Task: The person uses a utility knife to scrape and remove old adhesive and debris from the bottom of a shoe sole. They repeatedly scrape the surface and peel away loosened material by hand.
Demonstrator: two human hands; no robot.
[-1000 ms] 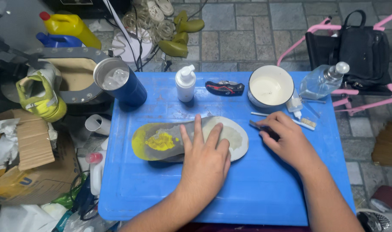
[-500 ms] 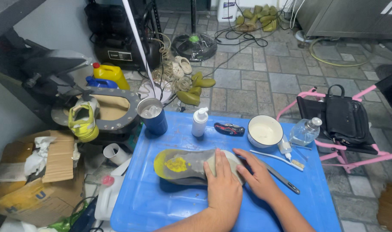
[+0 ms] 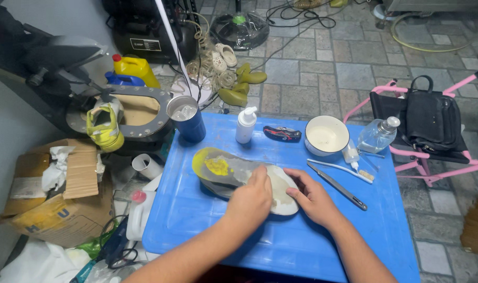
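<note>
A grey shoe sole [image 3: 234, 170] with a yellow heel patch and a whitish front lies flat on the blue table [image 3: 197, 220]. My left hand [image 3: 251, 202] presses on the middle of the sole, fingers curled over it. My right hand [image 3: 313, 198] rests beside the toe end, fingertips touching the sole's edge. Neither hand lifts anything off the table.
A white bowl [image 3: 327, 135], white pump bottle [image 3: 245, 126], blue cup [image 3: 186, 119], clear bottle [image 3: 377, 135], toothbrush [image 3: 339, 169], thin metal tool [image 3: 337, 185] and folding knife [image 3: 282, 133] stand behind the sole. A cardboard box [image 3: 61, 194] sits left; a black bag [image 3: 430, 120] on a pink chair at right.
My right hand has left the metal tool on the table and come to the sole's toe. My left hand shifted toward the sole's front. The camera tilted up.
</note>
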